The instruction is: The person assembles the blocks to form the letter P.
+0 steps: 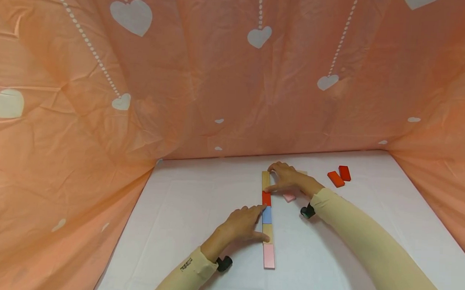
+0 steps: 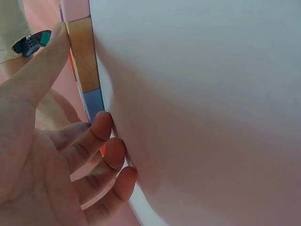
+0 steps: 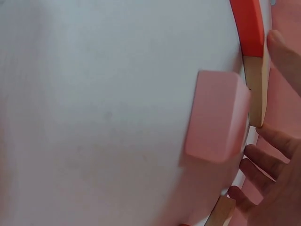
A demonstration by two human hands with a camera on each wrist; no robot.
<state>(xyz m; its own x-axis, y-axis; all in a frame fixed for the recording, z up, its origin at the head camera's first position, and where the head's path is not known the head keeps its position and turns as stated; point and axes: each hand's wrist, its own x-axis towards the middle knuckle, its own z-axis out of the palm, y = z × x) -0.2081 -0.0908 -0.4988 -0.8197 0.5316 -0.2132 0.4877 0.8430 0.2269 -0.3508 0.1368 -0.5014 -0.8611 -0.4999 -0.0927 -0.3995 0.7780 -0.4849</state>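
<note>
A straight row of flat blocks lies end to end on the white table. From near to far run a pink block (image 1: 268, 256), a wooden block (image 1: 268, 230), a blue block (image 1: 266, 215), a red block (image 1: 267, 199) and another wooden block (image 1: 265, 180). My left hand (image 1: 241, 223) spans part of the row from its left side, thumb on the nearer wooden block, forefinger by the red-blue joint. At the far end, my right hand (image 1: 289, 177) has its fingertips at the farther wooden block's end and its thumb near the red block.
Under my right hand lies a loose pink block (image 3: 214, 115), with a loose wooden block (image 3: 221, 212) beyond it. Two red blocks (image 1: 335, 179) lie farther right. An orange curtain (image 1: 219, 84) with white hearts surrounds the table (image 1: 191, 191) at the back and sides.
</note>
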